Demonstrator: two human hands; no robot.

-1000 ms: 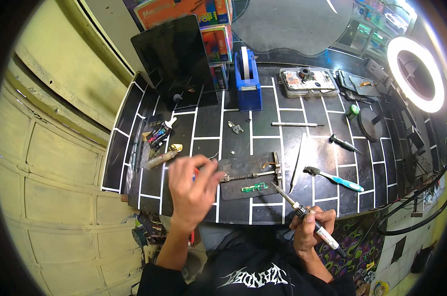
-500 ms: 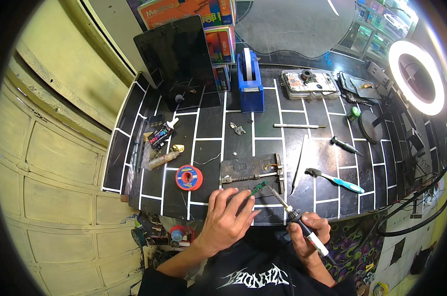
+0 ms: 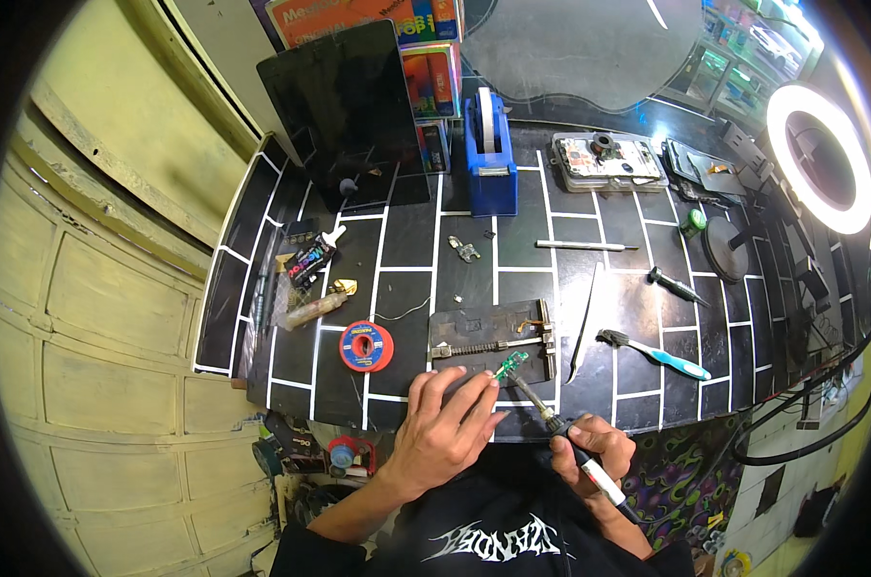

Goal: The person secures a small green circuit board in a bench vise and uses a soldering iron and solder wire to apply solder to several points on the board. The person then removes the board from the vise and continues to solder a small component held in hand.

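My left hand point(image 3: 443, 433) is closed on a small green circuit board point(image 3: 513, 364), gripping its near end between the fingers. That board is held just over the near edge of a dark metal board holder point(image 3: 483, 337) with a spring rod. In my right hand point(image 3: 594, 450) is a soldering iron point(image 3: 578, 448), black and white, gripped like a pen. Its metal tip points up and left, close to the board; whether they touch I cannot tell. Left of the holder stands a red solder spool point(image 3: 387, 351), with a thin wire trailing from it.
Right of the holder lie tweezers point(image 3: 585, 322), a toothbrush point(image 3: 661, 355) and a screwdriver point(image 3: 679, 286). A metal pen-like tool point(image 3: 586, 245) lies farther back. Behind stand a blue tape dispenser point(image 3: 492, 183), a dark tablet-like panel point(image 3: 344, 115) and a lit ring light point(image 3: 820, 159).
My right hand has shifted slightly left and down with the soldering iron. The green board is turned and now shows more of its face.
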